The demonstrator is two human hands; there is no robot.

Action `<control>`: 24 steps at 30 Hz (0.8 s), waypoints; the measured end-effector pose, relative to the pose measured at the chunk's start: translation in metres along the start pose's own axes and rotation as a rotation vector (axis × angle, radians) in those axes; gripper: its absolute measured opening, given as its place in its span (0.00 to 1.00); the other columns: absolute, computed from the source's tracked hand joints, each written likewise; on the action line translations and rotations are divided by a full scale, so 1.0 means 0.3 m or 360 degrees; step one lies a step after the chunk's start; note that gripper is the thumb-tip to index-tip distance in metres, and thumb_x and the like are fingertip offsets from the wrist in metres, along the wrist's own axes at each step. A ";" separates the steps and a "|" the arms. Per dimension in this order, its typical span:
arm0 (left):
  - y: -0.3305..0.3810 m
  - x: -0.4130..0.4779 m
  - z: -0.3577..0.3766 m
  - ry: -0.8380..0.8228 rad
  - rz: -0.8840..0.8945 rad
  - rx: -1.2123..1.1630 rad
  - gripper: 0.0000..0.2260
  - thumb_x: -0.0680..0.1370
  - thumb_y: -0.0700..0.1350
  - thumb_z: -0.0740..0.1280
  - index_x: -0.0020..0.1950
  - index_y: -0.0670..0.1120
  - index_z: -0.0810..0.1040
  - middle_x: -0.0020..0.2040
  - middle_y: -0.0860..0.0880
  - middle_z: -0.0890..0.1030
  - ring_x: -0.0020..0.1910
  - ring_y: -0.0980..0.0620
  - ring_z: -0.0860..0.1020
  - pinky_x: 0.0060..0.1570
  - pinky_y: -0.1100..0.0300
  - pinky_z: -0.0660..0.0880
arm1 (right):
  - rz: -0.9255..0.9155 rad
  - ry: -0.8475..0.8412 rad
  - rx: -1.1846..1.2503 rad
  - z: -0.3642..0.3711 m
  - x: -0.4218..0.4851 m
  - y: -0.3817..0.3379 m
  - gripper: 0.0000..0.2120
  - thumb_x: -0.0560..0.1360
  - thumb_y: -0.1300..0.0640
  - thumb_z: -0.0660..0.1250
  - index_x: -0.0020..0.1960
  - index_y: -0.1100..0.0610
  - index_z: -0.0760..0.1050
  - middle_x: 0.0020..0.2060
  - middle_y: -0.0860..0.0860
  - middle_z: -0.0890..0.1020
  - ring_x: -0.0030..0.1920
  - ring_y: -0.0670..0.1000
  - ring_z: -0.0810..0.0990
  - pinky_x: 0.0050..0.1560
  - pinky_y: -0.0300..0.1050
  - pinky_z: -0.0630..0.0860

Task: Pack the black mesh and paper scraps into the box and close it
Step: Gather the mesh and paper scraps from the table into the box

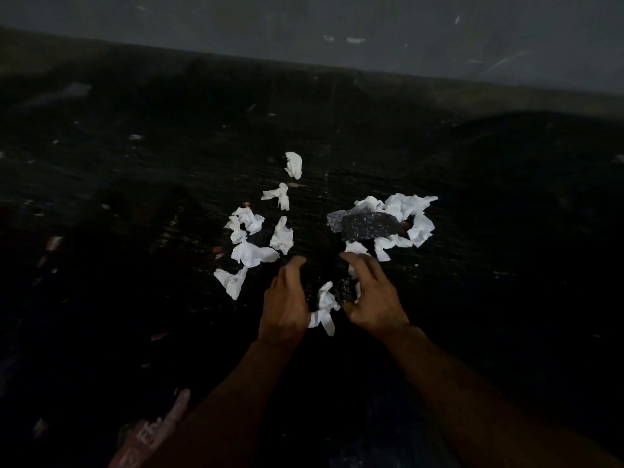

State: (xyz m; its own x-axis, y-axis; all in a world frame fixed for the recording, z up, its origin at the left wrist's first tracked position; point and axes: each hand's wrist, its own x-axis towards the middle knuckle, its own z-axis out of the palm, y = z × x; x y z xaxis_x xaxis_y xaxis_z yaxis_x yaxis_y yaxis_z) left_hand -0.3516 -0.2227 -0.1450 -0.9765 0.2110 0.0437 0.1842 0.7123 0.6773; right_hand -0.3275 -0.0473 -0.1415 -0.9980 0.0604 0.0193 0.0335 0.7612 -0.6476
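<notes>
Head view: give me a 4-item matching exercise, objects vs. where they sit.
Things:
1. dark speckled mesh sheet
2. topmost crumpled white paper scrap
3. white paper scrap mixed with black mesh bits
4. reddish printed carton piece

Places:
A. bottom-left corner of the frame, on the dark floor
B. between the left hand and the right hand
C. farthest from the person, above the left cluster of scraps
D. on the big crumpled white paper to the right

Pairs: 1-D, 2-C, 3-B, 4-A
</notes>
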 end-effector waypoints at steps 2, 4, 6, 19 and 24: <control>-0.021 -0.011 -0.002 -0.0010 0.0202 0.0105 0.21 0.71 0.45 0.56 0.62 0.50 0.74 0.55 0.44 0.75 0.52 0.42 0.75 0.50 0.47 0.74 | -0.0013 -0.0015 0.0025 -0.005 0.004 -0.009 0.42 0.68 0.58 0.71 0.74 0.38 0.54 0.70 0.48 0.62 0.62 0.45 0.68 0.57 0.39 0.70; -0.070 -0.014 0.016 -0.0081 0.0194 0.0175 0.17 0.70 0.47 0.56 0.54 0.50 0.79 0.51 0.46 0.76 0.47 0.44 0.75 0.47 0.51 0.74 | 0.0045 -0.0058 0.0046 -0.003 0.015 -0.005 0.44 0.68 0.59 0.71 0.76 0.40 0.51 0.70 0.50 0.64 0.65 0.48 0.68 0.62 0.42 0.70; -0.091 -0.019 0.034 -0.0112 0.0252 0.0268 0.14 0.72 0.51 0.59 0.53 0.49 0.79 0.55 0.49 0.76 0.51 0.47 0.73 0.52 0.49 0.73 | 0.0160 -0.0104 0.0119 -0.006 0.027 -0.001 0.45 0.69 0.59 0.70 0.77 0.45 0.48 0.65 0.52 0.70 0.64 0.51 0.70 0.64 0.45 0.70; -0.049 -0.064 0.031 0.0078 0.0317 0.0125 0.18 0.70 0.47 0.59 0.57 0.51 0.79 0.61 0.48 0.77 0.55 0.46 0.74 0.52 0.48 0.75 | 0.0275 0.0071 0.0085 0.025 -0.024 0.011 0.33 0.68 0.48 0.62 0.71 0.57 0.66 0.60 0.57 0.62 0.61 0.58 0.69 0.65 0.56 0.71; -0.078 -0.066 0.049 0.0292 0.0404 0.0302 0.13 0.72 0.46 0.61 0.51 0.49 0.83 0.57 0.48 0.80 0.53 0.44 0.78 0.46 0.48 0.76 | 0.0185 0.0254 -0.0161 0.036 -0.047 0.038 0.26 0.64 0.51 0.60 0.60 0.56 0.78 0.69 0.57 0.68 0.69 0.60 0.62 0.67 0.61 0.63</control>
State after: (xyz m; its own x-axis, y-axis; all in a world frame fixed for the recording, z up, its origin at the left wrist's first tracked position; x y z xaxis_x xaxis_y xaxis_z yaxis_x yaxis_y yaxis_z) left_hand -0.3350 -0.2339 -0.1725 -0.8977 0.2854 0.3356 0.4237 0.7681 0.4802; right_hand -0.3136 -0.0464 -0.1573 -0.9662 0.2467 0.0743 0.1611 0.8037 -0.5729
